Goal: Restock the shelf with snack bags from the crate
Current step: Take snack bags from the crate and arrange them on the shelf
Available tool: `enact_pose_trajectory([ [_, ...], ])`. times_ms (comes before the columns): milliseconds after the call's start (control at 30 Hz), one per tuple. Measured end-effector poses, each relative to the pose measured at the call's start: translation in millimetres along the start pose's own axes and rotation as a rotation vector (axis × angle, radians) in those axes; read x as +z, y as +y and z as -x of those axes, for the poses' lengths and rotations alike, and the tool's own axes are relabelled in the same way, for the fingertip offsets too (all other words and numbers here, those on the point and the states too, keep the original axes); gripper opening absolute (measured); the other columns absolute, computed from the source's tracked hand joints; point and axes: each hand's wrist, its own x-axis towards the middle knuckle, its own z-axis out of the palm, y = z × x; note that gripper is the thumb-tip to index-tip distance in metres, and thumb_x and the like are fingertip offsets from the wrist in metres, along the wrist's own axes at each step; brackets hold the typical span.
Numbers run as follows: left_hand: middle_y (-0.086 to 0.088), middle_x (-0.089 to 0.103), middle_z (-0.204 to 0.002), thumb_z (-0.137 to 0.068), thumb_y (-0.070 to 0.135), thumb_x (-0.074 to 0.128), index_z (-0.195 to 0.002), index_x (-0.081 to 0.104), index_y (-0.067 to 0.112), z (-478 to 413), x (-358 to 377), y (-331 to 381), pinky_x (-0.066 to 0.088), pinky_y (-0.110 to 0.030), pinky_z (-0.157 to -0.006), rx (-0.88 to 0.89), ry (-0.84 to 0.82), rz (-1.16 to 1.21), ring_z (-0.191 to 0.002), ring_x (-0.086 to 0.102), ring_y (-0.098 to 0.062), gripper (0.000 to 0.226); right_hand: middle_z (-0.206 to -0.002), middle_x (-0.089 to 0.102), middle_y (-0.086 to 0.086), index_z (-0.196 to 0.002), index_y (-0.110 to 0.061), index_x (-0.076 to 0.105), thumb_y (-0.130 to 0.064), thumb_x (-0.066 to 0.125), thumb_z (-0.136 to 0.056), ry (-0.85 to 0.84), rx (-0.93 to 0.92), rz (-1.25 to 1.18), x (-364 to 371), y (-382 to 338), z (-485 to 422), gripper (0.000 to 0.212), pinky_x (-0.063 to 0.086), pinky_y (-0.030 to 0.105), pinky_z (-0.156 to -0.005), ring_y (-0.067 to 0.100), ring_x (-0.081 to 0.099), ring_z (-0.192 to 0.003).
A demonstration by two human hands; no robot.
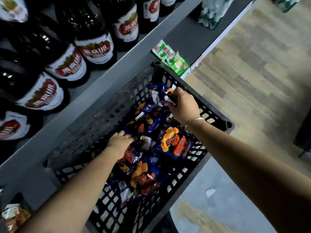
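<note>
Blue snack bags [175,142] lie heaped in the black crate [217,118], which sits against the grey shelf [104,91]. The right hand [183,106] pinches the crumpled top of one bag [156,96] at the crate's far end. The left hand [119,142] reaches into the heap, fingers curled down onto a bag; whether it grips one I cannot tell. Dark bottles [94,47] stand on the shelf, and green packets [171,58] lie at its edge. Wood-look floor [252,73] spreads to the right.
</note>
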Motion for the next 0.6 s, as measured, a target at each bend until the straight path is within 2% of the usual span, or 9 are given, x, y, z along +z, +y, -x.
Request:
enact_pose_trajectory([
  [67,0.005,0.035,-0.146,-0.084,0.014,0.061,-0.141,0.033,0.023,-5,-3,3,0.02,-0.029,-0.11,0.021,-0.004,-0.165,-0.135,0.025,-0.021,0.064,-0.101,0.063,0.009,-0.098,-0.011,0.051,-0.032,0.064,-0.085,0.016,-0.02,-0.024,-3,0,4,0.028,0.044,0.033,-0.07,0.028,0.059,-0.093],
  [167,0.002,0.045,-0.138,-0.083,0.013,0.063,-0.137,0.036,0.019,-2,-9,3,0.02,-0.03,-0.11,0.063,0.014,-0.247,-0.134,0.028,-0.022,0.061,-0.094,0.061,0.008,-0.091,-0.01,0.05,-0.03,0.065,-0.084,0.087,-0.095,-0.041,-11,-3,14,0.026,0.044,0.033,-0.065,0.028,0.057,-0.085],
  [233,0.001,0.05,-0.134,-0.079,0.018,0.068,-0.137,0.036,0.018,8,-12,-1,0.021,-0.03,-0.109,0.074,0.009,-0.238,-0.131,0.032,-0.022,0.066,-0.093,0.061,0.009,-0.086,-0.006,0.052,-0.026,0.066,-0.082,0.151,-0.209,-0.03,-20,-7,26,0.025,0.048,0.034,-0.063,0.031,0.058,-0.083],
  [333,-0.004,0.052,-0.131,-0.079,0.023,0.069,-0.138,0.035,0.015,31,-24,-8,0.024,-0.03,-0.106,0.059,0.027,-0.177,-0.127,0.037,-0.023,0.068,-0.102,0.065,0.016,-0.08,-0.01,0.046,-0.02,0.057,-0.078,0.234,-0.419,-0.032,-39,-20,46,0.015,0.055,0.041,-0.073,0.035,0.064,-0.09],
  [433,-0.005,0.052,-0.13,-0.082,0.023,0.067,-0.137,0.035,0.014,61,-39,-12,0.026,-0.029,-0.104,0.02,0.085,-0.125,-0.124,0.039,-0.022,0.064,-0.112,0.066,0.017,-0.08,-0.015,0.038,-0.013,0.054,-0.078,0.32,-0.572,0.003,-60,-35,62,0.016,0.049,0.036,-0.08,0.03,0.064,-0.096],
  [533,-0.005,0.052,-0.129,-0.082,0.022,0.066,-0.134,0.037,0.015,94,-59,-19,0.027,-0.029,-0.103,-0.003,0.145,-0.098,-0.123,0.042,-0.023,0.061,-0.115,0.066,0.016,-0.082,-0.007,0.05,-0.01,0.052,-0.082,0.425,-0.668,0.063,-85,-52,74,0.003,0.042,0.033,-0.083,0.027,0.061,-0.096],
  [600,-0.007,0.053,-0.129,-0.081,0.022,0.067,-0.134,0.04,0.013,116,-75,-24,0.028,-0.03,-0.103,-0.016,0.197,-0.073,-0.122,0.044,-0.025,0.06,-0.113,0.067,0.017,-0.083,-0.005,0.051,-0.009,0.045,-0.089,0.486,-0.716,0.087,-104,-66,81,0.01,0.041,0.033,-0.085,0.028,0.064,-0.097],
])
